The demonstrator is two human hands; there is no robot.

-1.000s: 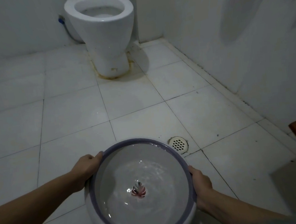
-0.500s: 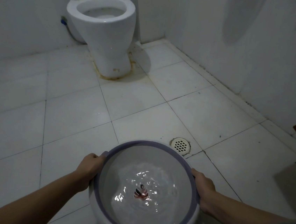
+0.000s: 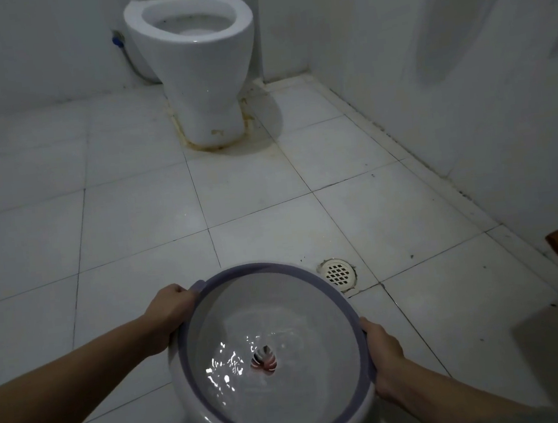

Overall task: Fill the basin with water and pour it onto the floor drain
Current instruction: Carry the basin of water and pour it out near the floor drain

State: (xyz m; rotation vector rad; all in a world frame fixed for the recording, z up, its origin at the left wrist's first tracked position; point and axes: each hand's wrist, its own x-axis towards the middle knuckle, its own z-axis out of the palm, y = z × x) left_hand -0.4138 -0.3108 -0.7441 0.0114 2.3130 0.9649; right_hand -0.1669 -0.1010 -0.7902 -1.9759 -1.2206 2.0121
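I hold the basin (image 3: 272, 360) in front of me above the floor (image 3: 134, 226), one hand on each side of its purple rim, because it has water in it and a grip on opposite sides lets me steer the tilt. My left hand (image 3: 169, 314) is closed over the far-left part of the rim, fingers curled under the lip; my right hand (image 3: 384, 360) is closed around the near-right edge, thumb on top of the band. The basin is round, so it has no real long axis; what matters is where its mouth faces, and that is upward and slightly toward me, with the far rim sitting higher than the near one. The water (image 3: 253, 369) has gathered in the lower near part, glinting around the small striped mark at the bottom. The floor drain (image 3: 337, 271) lies just beyond my right hand, ahead and a little to the right of the far rim, near but not under the basin. I judge the filling is done and the pour is not yet begun; to reach the grate I would need to tip the far-right edge down toward it
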